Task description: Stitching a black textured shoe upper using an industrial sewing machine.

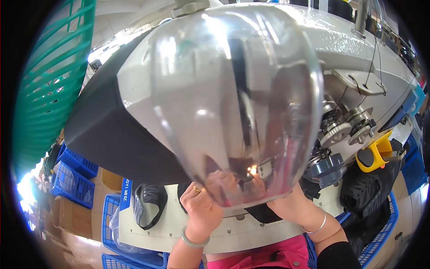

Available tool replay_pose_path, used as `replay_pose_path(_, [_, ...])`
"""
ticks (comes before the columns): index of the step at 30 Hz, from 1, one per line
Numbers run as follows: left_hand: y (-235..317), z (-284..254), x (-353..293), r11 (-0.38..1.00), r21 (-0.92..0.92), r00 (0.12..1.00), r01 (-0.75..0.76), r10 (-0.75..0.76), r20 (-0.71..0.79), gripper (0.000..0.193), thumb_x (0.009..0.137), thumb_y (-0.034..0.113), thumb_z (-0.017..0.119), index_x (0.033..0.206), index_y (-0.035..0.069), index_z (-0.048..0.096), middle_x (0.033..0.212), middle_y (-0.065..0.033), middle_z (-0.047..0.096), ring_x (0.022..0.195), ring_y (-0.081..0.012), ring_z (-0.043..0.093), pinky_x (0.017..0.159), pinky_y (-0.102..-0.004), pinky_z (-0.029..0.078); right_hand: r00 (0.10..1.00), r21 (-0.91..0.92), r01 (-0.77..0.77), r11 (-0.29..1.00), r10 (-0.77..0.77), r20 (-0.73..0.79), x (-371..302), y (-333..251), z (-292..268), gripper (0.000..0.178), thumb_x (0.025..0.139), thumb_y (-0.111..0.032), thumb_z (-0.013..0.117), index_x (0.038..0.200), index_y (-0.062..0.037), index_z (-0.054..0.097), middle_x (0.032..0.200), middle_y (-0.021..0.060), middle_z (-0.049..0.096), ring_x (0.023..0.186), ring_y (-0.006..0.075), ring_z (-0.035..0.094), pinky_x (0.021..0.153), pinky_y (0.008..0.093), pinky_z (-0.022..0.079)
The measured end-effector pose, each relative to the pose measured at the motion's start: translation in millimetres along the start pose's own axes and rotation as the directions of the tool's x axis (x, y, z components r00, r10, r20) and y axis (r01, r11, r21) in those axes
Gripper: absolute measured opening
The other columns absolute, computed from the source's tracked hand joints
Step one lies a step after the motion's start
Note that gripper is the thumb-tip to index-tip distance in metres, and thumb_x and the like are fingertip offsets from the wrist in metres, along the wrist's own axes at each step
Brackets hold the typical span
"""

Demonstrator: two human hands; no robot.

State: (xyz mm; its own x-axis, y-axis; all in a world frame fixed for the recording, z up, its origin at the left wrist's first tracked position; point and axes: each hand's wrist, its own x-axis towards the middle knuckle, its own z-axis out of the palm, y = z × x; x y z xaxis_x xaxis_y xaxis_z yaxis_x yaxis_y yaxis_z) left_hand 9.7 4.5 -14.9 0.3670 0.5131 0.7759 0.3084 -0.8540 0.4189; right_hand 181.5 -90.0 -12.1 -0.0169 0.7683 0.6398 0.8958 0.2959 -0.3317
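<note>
Though partly behind shield (201, 112) — left hand (204, 208) curled, right hand (292, 206) inward — fingers' hold unclear.

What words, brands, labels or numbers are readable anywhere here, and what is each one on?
Blue strip at the worktable's left end: white lettering, partly legible, not copied out here.
Ruler scale along the worktable's near edge: markings, with any numerals too small to read.
Elsewhere: no other text clear enough to read.
</note>
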Motion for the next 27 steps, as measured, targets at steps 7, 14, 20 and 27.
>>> replay_pose_path(7, [17.9,3.0,3.0,0.958,0.176,0.972,-0.227,0.233,-0.015,0.018,0.058,-0.005,0.062,0.075,0.0,0.064,0.073,-0.0091,0.061,0.062,-0.0237,0.059,0.058,-0.0281,0.045,0.999,0.12,-0.03,0.992,0.028,0.019,-1.6,6.2,4.3,0.017,0.073,-0.004,0.06,0.089,-0.0019,0.057,0.072,0.0105,0.055,0.062,0.027,0.054,0.054,0.0369,0.042])
replay_pose_path(14, [13.9,1.6,-1.3,0.904,0.242,0.933,-0.353,0.359,0.02,0.018,0.057,-0.004,0.059,0.073,0.001,0.064,0.078,-0.0079,0.061,0.067,-0.0226,0.061,0.06,-0.0289,0.048,0.998,0.126,-0.021,0.992,0.027,-0.048,-0.5,-2.1,0.4,0.028,0.068,0.001,0.057,0.095,-0.006,0.055,0.077,0.012,0.055,0.064,0.0298,0.056,0.054,0.0402,0.042])
replay_pose_path(20, [10.2,-2.7,-1.5,0.919,0.184,0.937,-0.35,0.342,0.073,0.02,0.057,-0.005,0.06,0.075,0.001,0.065,0.081,-0.0071,0.061,0.067,-0.0216,0.061,0.061,-0.0281,0.048,0.998,0.048,-0.028,0.998,0.025,0.064,1.5,-11.1,-6.4,0.034,0.07,0.003,0.056,0.104,0.0038,0.053,0.091,0.0199,0.051,0.085,0.0381,0.05,0.07,0.0458,0.04])
replay_pose_path(27, [9.6,-1.4,3.5,0.918,0.148,0.929,-0.369,0.361,0.076,0.026,0.057,-0.006,0.061,0.08,0.002,0.066,0.085,-0.006,0.062,0.068,-0.0204,0.06,0.06,-0.0274,0.048,0.999,-0.063,0.034,0.997,-0.035,-0.024,-0.6,-14.5,1.4,0.05,0.066,0.004,0.056,0.115,0.0041,0.044,0.095,0.0222,0.051,0.087,0.0397,0.05,0.071,0.0486,0.039])
